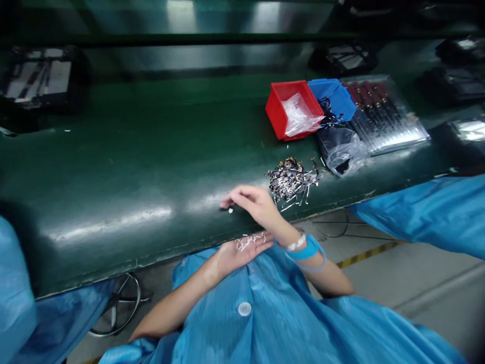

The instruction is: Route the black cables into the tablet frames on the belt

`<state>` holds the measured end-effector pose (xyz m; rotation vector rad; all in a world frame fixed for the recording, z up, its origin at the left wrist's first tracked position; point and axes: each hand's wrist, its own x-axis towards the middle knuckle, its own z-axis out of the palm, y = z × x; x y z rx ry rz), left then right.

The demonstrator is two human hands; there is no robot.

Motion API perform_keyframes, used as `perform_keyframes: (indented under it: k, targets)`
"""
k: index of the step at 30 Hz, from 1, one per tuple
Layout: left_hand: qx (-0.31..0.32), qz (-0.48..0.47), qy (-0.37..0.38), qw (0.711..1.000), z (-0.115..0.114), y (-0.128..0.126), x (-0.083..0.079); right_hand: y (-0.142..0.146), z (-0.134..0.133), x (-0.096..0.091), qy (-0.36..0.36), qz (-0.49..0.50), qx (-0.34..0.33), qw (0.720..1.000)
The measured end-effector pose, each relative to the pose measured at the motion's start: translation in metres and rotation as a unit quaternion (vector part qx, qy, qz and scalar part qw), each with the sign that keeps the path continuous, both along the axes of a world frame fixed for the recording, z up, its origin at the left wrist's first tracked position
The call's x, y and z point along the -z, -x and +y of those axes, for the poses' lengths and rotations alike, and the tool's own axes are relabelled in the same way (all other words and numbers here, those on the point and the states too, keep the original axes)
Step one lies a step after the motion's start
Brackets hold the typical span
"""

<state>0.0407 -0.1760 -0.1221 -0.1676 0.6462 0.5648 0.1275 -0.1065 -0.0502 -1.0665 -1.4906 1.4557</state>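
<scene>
I see the left hand (238, 256) palm-up and flat, white pieces (247, 242) upon it, the right hand (254, 200) beyond, curled, grip too blurred to tell, small metallic parts (288, 181) heaped rightward.

No word, label, brand or number can be read here. On the red bin (278, 119), and on the blue bin (343, 103) just beside it at the right, no letters are legible. The only mark similar to a sign is the yellow and black striped line (369, 254) on the floor; it lies well apart from the red bin, lower and to the right, and bears no readable writing.
</scene>
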Motion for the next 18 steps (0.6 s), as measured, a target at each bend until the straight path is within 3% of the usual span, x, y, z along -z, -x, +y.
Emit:
perform_keyframes:
  k: [3, 6, 9, 12, 14, 15, 18]
  targets:
    - [-0.011, -0.046, 0.012, 0.999, -0.001, 0.013, -0.003, 0.003, 0.011, 0.001, 0.0, -0.038, -0.045, 0.998]
    - [-0.036, -0.063, 0.018, 0.997, -0.007, 0.023, -0.001, -0.003, -0.022, 0.001, -0.03, -0.076, -0.099, 0.992]
    - [-0.052, -0.07, 0.028, 0.996, -0.011, 0.028, 0.0, -0.018, -0.059, 0.001, -0.086, -0.056, -0.085, 0.991]
    - [-0.056, -0.066, 0.037, 0.996, -0.01, 0.026, -0.004, -0.026, -0.073, 0.004, -0.118, -0.049, 0.061, 0.99]
    - [-0.063, -0.057, 0.045, 0.995, -0.009, 0.023, -0.008, -0.022, -0.073, 0.007, -0.103, -0.08, 0.163, 0.978]
    - [-0.068, -0.05, 0.048, 0.995, -0.008, 0.022, -0.009, -0.019, -0.072, 0.007, -0.097, -0.086, 0.164, 0.978]
    - [-0.083, -0.028, 0.052, 0.995, -0.008, 0.021, -0.013, -0.012, -0.06, 0.005, -0.142, -0.072, 0.038, 0.986]
